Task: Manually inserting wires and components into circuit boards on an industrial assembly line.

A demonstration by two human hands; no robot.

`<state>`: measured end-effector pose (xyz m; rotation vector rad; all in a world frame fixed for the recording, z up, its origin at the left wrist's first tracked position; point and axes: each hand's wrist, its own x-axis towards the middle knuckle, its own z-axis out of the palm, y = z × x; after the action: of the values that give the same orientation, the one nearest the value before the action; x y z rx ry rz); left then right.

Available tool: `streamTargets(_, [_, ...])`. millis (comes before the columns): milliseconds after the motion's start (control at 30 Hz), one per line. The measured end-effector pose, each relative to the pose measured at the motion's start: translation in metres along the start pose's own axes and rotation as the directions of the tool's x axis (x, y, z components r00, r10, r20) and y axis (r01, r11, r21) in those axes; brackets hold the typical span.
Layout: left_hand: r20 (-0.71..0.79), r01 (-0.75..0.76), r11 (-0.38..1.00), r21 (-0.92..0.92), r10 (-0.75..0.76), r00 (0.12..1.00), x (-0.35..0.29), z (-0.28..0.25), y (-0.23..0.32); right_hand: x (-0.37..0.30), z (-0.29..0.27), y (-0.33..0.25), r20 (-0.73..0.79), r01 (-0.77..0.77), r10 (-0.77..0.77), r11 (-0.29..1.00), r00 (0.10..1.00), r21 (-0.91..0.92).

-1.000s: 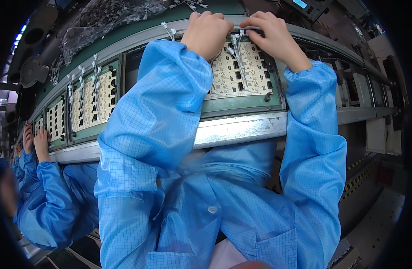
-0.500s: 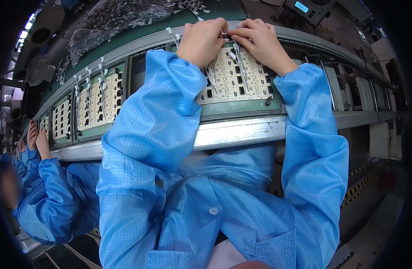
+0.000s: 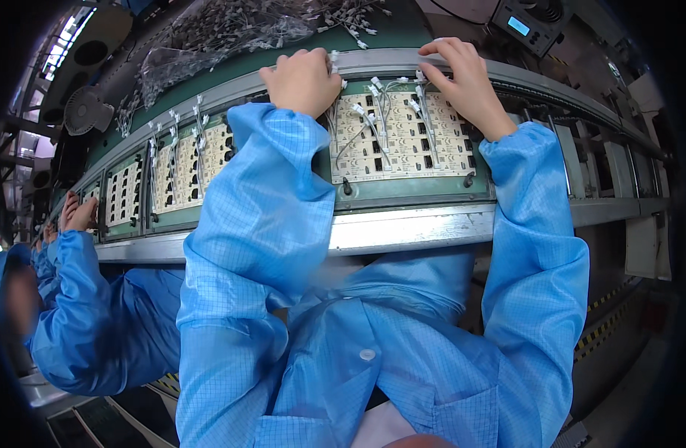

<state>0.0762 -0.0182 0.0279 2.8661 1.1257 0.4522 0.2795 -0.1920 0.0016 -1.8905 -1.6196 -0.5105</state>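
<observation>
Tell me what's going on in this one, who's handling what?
A person in a blue smock works at a conveyor line. Their left hand is curled into a loose fist over small white connectors at the far edge of a cream circuit panel in its green carrier. The right hand rests its fingertips on the panel's top edge, beside short wired connectors already lying on it. More panels sit to the left, where a co-worker's hands also work.

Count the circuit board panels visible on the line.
4. One circuit board panel lies under the person's left hand and right hand; a second sits just left; a third further left; a fourth near the co-worker's hands, partly hidden.
</observation>
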Motion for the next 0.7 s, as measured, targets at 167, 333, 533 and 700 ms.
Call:
streamTargets(167, [-0.012,-0.180,0.971,-0.157,0.180,0.984,0.001,0.001,-0.013,0.002,-0.008,0.006,-0.011,-0.063,0.063,0.997,0.998,0.039])
streamTargets(333, [-0.057,-0.375,0.925,-0.067,0.372,0.927,-0.001,-0.001,-0.008,0.002,-0.012,0.005,-0.074,-0.007,0.010,0.999,0.997,0.040])
streamTargets(533, [-0.040,-0.308,0.917,-0.252,0.308,0.951,0.005,0.004,-0.020,0.019,-0.012,-0.057,0.037,0.296,-0.302,0.948,0.953,0.118])
streamTargets(700, [-0.028,-0.420,0.842,-0.337,0.437,0.899,0.017,0.011,-0.031,0.045,0.020,-0.097,0.225,0.300,-0.288,0.954,0.931,-0.019])
